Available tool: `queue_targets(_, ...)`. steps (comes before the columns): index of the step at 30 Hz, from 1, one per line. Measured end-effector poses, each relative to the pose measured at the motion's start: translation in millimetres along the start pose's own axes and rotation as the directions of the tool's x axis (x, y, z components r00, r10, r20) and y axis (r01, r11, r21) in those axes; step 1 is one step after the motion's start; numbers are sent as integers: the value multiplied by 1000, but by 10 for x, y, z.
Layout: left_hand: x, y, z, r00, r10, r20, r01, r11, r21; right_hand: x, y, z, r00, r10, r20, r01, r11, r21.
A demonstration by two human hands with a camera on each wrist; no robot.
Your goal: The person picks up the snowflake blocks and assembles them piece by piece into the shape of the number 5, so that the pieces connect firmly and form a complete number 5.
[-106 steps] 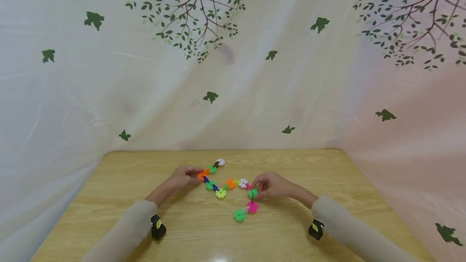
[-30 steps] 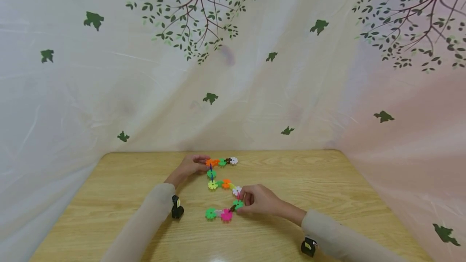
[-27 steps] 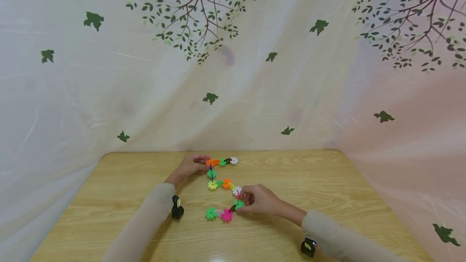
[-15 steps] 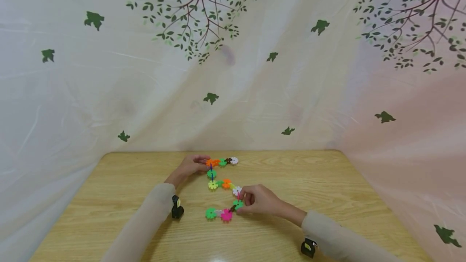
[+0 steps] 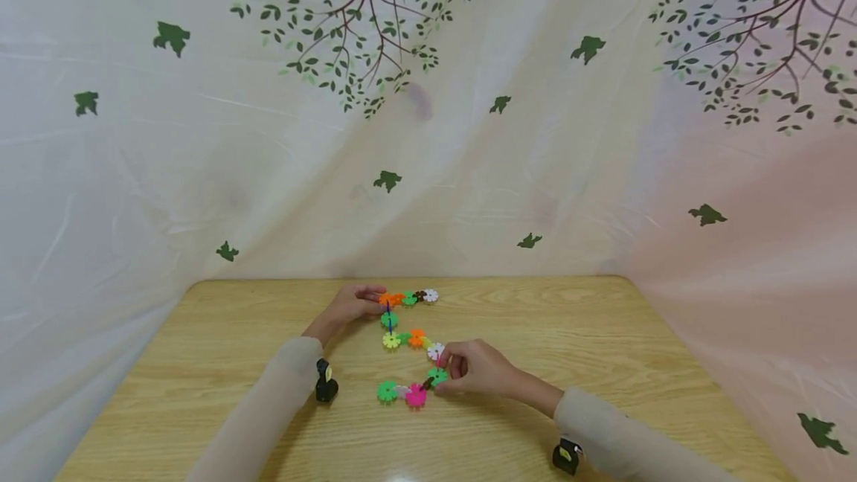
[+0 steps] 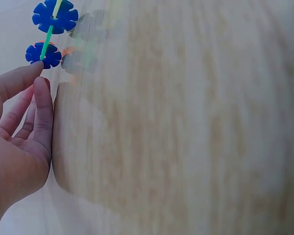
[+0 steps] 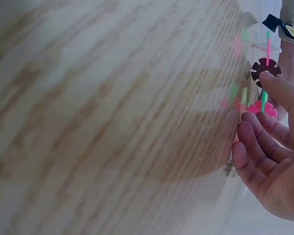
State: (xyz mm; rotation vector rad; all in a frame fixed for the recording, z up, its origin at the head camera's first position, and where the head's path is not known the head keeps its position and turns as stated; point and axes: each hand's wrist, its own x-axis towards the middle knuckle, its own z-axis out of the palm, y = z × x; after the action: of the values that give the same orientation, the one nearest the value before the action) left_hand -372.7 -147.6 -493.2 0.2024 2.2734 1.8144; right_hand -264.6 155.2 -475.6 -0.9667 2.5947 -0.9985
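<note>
A chain of interlocking flower-shaped plastic discs (image 5: 416,338) in several colours winds across the wooden table, its rows joined by discs standing on edge. At its far left bend my left hand (image 5: 348,304) holds the orange disc (image 5: 386,300); in the left wrist view the thumb tip touches a blue disc (image 6: 44,55) there. My right hand (image 5: 480,367) pinches the chain at the near right bend, around the green disc (image 5: 438,376). In the right wrist view its thumb lies on a brown disc (image 7: 265,72) and its index finger is by a pink disc (image 7: 262,108).
The wooden table (image 5: 569,318) runs back to a hanging cloth (image 5: 455,207) printed with trees and green birds. A white disc (image 5: 431,295) ends the chain's far row; a green disc (image 5: 387,392) ends the near row. A black camera (image 5: 326,381) is strapped at the left wrist.
Since the oldest frame, the chain's far row has swung level and its near row has shifted left. Both hands moved with it. Over the last second, hands and chain stay nearly still.
</note>
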Motion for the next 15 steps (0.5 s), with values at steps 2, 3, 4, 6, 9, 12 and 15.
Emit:
queue_targets(2,2,-6,-4,1000,0,2,0,1000,7,1,-8,-1,1000,-2,0,2,1000,2)
queue_targets(3,3,-8,-7,1000,0,1,0,1000,8,2,-11,-1,1000,-5,0,5,1000,3)
queue_targets(4,4,-11,-10,1000,-1,0,1,1000,9,4,-11,-1,1000,-8,0,8,1000,5)
queue_targets(6,4,-14,-15,1000,-3,2,3,1000,8,7,-10,0,1000,-12,1,12,1000,9)
queue_targets(9,4,-16,-16,1000,-4,6,4,1000,2,6,-2,-1,1000,-15,1,15,1000,16)
queue_targets(12,5,-16,-16,1000,-4,14,5,1000,-5,3,5,-8,1000,-15,-4,15,1000,16)
queue_targets(15,4,-12,-17,1000,-11,18,11,1000,-11,5,11,-22,1000,-12,-7,12,1000,15)
